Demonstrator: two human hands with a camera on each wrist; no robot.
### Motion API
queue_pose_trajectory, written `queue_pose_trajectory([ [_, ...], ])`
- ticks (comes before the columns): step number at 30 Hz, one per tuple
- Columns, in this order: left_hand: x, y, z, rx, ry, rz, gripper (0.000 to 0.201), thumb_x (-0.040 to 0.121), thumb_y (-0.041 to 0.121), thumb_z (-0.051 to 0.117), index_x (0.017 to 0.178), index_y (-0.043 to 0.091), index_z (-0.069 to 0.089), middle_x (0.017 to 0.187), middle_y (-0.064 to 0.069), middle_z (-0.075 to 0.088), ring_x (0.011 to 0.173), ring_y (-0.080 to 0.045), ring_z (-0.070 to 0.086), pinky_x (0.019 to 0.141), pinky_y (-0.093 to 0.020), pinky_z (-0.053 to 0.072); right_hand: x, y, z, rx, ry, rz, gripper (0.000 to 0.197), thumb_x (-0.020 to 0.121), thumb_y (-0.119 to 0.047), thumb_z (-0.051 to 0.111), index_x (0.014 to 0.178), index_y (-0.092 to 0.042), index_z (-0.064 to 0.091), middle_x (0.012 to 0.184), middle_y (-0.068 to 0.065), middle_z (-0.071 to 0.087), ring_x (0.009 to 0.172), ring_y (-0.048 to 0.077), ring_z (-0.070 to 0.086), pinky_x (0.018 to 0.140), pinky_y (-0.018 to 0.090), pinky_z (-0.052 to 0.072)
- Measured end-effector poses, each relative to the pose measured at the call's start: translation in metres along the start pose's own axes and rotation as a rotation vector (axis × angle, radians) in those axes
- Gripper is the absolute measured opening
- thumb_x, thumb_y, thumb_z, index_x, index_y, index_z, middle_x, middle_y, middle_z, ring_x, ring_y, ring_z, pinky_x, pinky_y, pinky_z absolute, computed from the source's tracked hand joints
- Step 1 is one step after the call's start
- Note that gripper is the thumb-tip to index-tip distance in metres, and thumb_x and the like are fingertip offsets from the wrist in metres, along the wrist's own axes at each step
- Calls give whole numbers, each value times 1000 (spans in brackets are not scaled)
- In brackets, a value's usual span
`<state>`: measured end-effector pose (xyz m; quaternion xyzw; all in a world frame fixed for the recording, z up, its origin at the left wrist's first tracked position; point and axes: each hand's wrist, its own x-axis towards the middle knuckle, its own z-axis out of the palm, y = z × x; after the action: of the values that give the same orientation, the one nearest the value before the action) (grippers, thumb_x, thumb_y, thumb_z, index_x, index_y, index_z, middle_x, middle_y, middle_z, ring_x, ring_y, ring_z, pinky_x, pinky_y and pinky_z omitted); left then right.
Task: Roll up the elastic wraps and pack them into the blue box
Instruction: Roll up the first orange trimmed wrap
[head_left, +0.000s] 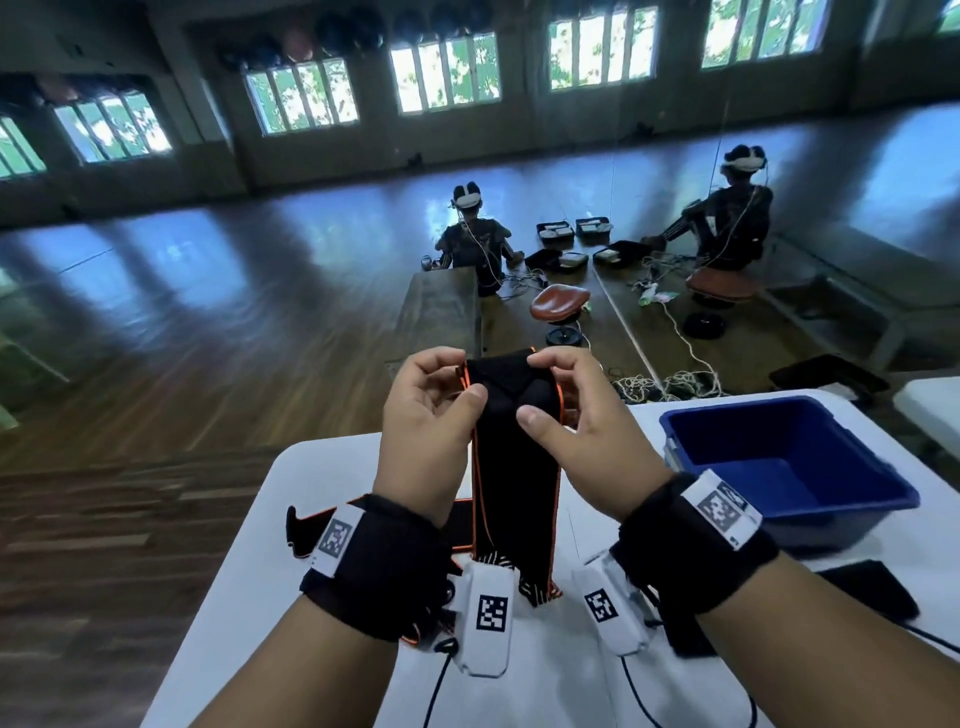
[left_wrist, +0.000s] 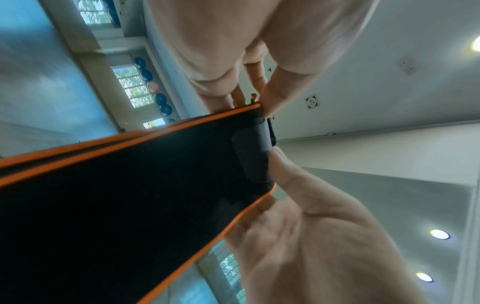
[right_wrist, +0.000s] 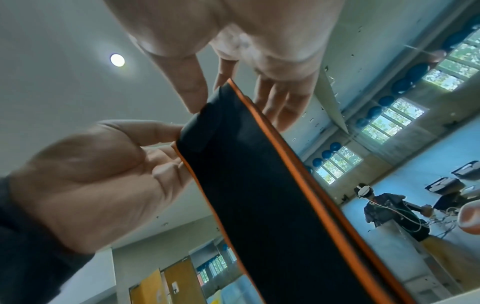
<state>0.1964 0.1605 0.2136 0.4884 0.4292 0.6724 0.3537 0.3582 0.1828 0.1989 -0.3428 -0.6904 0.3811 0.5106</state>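
Observation:
A long black elastic wrap (head_left: 514, 467) with orange edging hangs from both hands down to the white table (head_left: 332, 467). Its top end is folded over, showing a darker patch (left_wrist: 254, 148). My left hand (head_left: 465, 382) pinches the top left corner between thumb and fingers. My right hand (head_left: 535, 387) pinches the top right corner the same way. The left wrist view shows the wrap (left_wrist: 130, 205) held by the left hand (left_wrist: 259, 102) and right hand (left_wrist: 298, 205). In the right wrist view the wrap (right_wrist: 259, 185) runs between the right hand (right_wrist: 207, 98) and left hand (right_wrist: 103, 174). The blue box (head_left: 753, 431) sits empty at the right.
Another black, orange-edged wrap (head_left: 298, 530) lies on the table behind my left wrist. A flat black item (head_left: 872, 592) lies near the right edge, below the box. Cables trail off the table's near side. Wooden floor drops away at the left and beyond the far edge.

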Motion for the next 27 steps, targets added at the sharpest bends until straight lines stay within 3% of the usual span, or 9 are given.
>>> queue_pose_trajectory([
  [4, 5, 5, 21, -38, -59, -21, 34, 84, 11, 54, 106, 37, 57, 104, -2, 58, 93, -18, 58, 86, -43, 47, 5, -4, -4, 75, -2, -4, 45, 89, -12, 59, 128, -28, 43, 124, -7, 55, 118, 12, 57, 104, 45, 48],
  [7, 4, 7, 33, -112, -164, -77, 36, 82, 9, 52, 113, 28, 51, 103, -2, 58, 94, -18, 60, 85, -40, 50, 4, -3, -8, 44, 20, 11, 46, 89, -16, 58, 129, -29, 41, 128, -4, 53, 120, 15, 56, 105, 51, 46],
  [12, -5, -4, 38, -23, -252, -55, 48, 82, 9, 58, 125, 24, 43, 119, -3, 59, 109, -16, 61, 92, -32, 52, 3, 0, -21, -13, 78, 27, 42, 89, -21, 56, 129, -27, 43, 126, -2, 56, 119, 15, 56, 105, 51, 45],
  [16, -23, -26, 37, 140, -299, -14, 56, 86, 7, 58, 135, 23, 36, 129, -8, 59, 123, -21, 58, 107, -51, 46, 5, 3, -31, -16, 174, 82, 38, 84, -38, 57, 121, -41, 48, 122, -2, 60, 116, 19, 58, 102, 53, 46],
  [18, -26, -31, 39, 167, -286, -5, 52, 88, 7, 53, 133, 25, 35, 128, -9, 58, 122, -22, 58, 106, -53, 46, 2, 7, -31, -31, 170, 99, 39, 83, -39, 56, 121, -41, 48, 122, -3, 60, 118, 20, 57, 102, 53, 46],
  [23, -25, -29, 45, 181, -200, 69, 53, 86, 2, 46, 131, 28, 31, 123, -7, 56, 115, -22, 60, 99, -46, 51, -5, 12, -27, 24, 116, 139, 38, 87, -24, 54, 125, -30, 47, 123, 0, 60, 117, 16, 58, 104, 51, 46],
  [27, -23, -24, 42, 218, -289, 45, 48, 85, 5, 48, 126, 31, 43, 124, -1, 58, 115, -18, 60, 98, -44, 52, -5, 6, -29, 78, 69, 173, 37, 85, -23, 54, 121, -31, 50, 121, 0, 60, 115, 15, 60, 103, 46, 48],
])
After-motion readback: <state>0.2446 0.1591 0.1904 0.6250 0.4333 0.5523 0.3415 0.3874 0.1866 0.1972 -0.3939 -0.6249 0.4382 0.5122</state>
